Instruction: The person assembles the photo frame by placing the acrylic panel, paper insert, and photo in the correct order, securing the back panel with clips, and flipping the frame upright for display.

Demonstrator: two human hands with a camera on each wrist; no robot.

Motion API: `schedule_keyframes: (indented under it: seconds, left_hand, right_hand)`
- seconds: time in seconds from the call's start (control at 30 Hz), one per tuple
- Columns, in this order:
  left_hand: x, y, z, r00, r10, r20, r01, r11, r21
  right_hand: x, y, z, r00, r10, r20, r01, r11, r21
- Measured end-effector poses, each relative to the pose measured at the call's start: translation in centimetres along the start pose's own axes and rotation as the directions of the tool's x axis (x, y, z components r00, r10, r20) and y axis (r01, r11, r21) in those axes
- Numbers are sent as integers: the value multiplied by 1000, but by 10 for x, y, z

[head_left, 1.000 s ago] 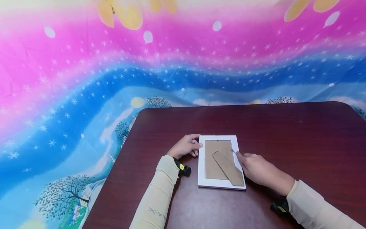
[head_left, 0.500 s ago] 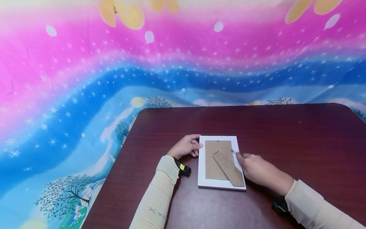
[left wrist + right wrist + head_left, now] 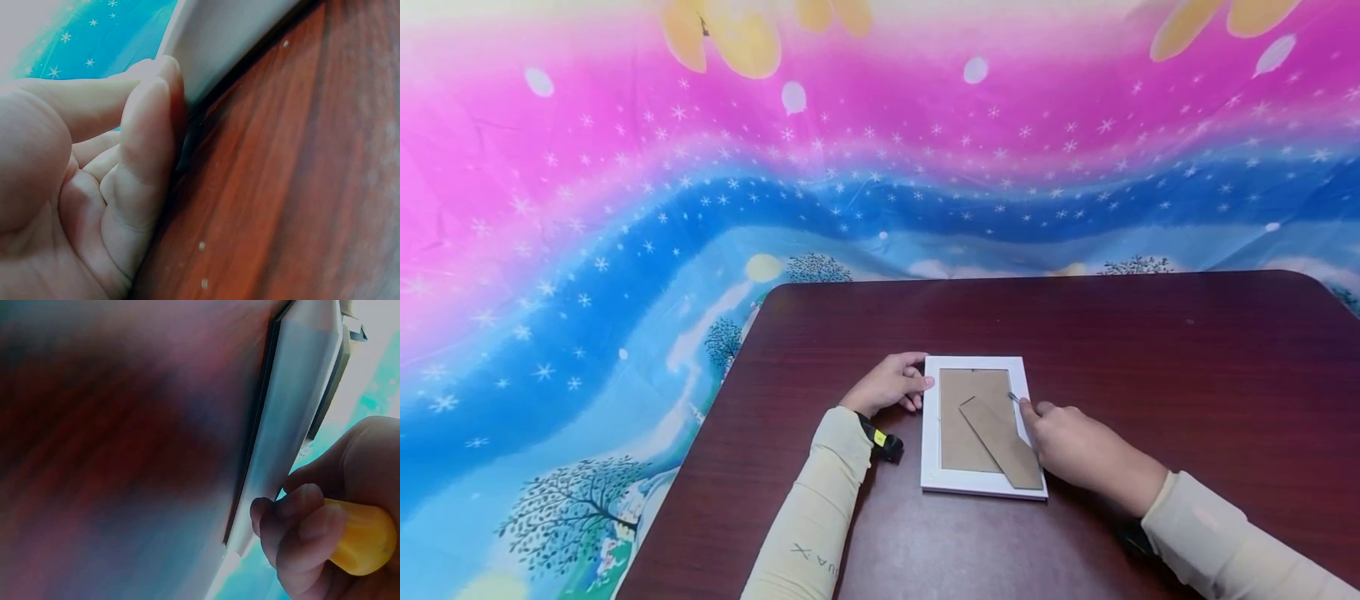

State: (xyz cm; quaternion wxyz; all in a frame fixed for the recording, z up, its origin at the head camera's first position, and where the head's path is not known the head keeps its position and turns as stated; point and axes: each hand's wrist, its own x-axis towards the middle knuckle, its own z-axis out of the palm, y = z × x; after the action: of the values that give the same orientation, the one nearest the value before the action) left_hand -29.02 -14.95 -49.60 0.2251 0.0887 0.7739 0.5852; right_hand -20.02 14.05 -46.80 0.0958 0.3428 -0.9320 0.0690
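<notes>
A white picture frame (image 3: pixel 931 433) lies face down on the dark red-brown table, its brown backing board (image 3: pixel 973 383) showing. A brown stand leg (image 3: pixel 1000 442) lies slanted across the board and over the frame's lower right border. At the upper left edge, my left hand (image 3: pixel 891 384) grips the frame with its thumb and fingers. My right hand (image 3: pixel 1078 442) is wrapped round a screwdriver, whose yellow handle (image 3: pixel 362 539) shows in the right wrist view. The metal tip (image 3: pixel 1012 397) sits at the right inner edge of the frame opening; the fingers hide most of the shaft.
The wooden table (image 3: pixel 1187 358) extends around the frame on all sides. Behind it hangs a pink and blue printed cloth (image 3: pixel 880 167) with snowflakes and trees. A black wrist camera (image 3: pixel 883 440) is strapped at the left cuff.
The right forearm and wrist have shifted slightly to the left, so the black device under that cuff shows less. Both hands keep their holds, and the screwdriver tip stays at the same inner edge.
</notes>
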Motion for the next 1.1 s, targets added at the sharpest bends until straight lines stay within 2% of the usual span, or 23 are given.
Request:
schedule_keyframes:
  seconds: [0.5,0.63,0.83,1.1]
  left_hand:
    - [2,-3,2,1000,15,-5,-15,999,30]
    - [2,-3,1,1000,16,-9,-16,1000,28]
    - [0,-4,3,1000,13,-6,-13,1000,15]
    - [-1,0,4,1000,23,-6,-23,1000,8]
  right_hand:
    - [-2,-2,2,1000,1,0,-1,998,-59]
    - [-3,0,1,1000,22,14,-22,999,-26]
    - [-7,6,-3,994,86,67,-92,992,87]
    - [-7,9,-5,996,85,-29,-80,987,140]
